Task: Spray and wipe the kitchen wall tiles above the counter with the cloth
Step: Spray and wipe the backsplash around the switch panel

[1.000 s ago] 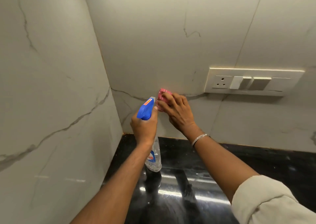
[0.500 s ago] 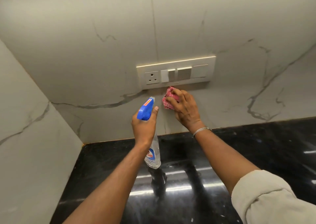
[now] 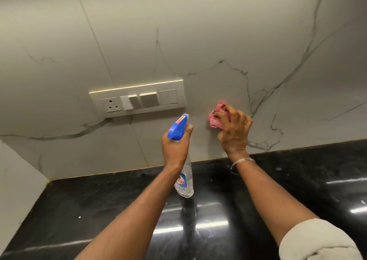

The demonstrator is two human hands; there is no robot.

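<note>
My right hand (image 3: 234, 129) presses a bunched pink cloth (image 3: 216, 117) flat against the pale marble wall tiles (image 3: 218, 41), just right of the switch plate and a little above the counter. My left hand (image 3: 174, 146) grips the neck of a clear spray bottle (image 3: 183, 180) with a blue trigger head (image 3: 177, 127). The bottle hangs upright in the air above the counter, its nozzle pointing at the wall below the switches. Most of the cloth is hidden under my fingers.
A cream switch plate (image 3: 139, 99) with a socket and several rocker switches sits on the wall to the left of the cloth. The glossy black stone counter (image 3: 99, 210) runs below. A side wall (image 3: 17, 190) closes the corner at the left.
My right hand has slid the cloth rightward along the wall, from the corner, past under the switch plate, to its right side. The view followed. My left hand kept the bottle raised.
</note>
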